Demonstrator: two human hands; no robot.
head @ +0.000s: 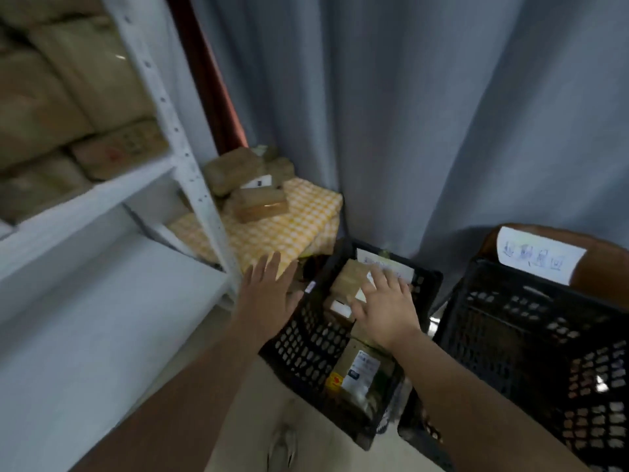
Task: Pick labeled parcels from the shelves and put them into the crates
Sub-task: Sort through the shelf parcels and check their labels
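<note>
A black plastic crate (308, 342) stands on the floor and holds several brown parcels with white labels. One brown parcel (347, 280) lies at its far end, another labeled parcel (357, 373) at the near end. My right hand (386, 310) hovers over the crate with fingers spread, holding nothing. My left hand (269, 291) is open with straight fingers just left of the crate's rim. More brown parcels (85, 97) fill the white shelf (102, 195) at the upper left.
A second black crate (531, 335) with a paper sign stands to the right. Behind the first crate, a few brown parcels (258, 202) lie on a yellow checked cloth (292, 229). A grey curtain (408, 114) hangs behind everything.
</note>
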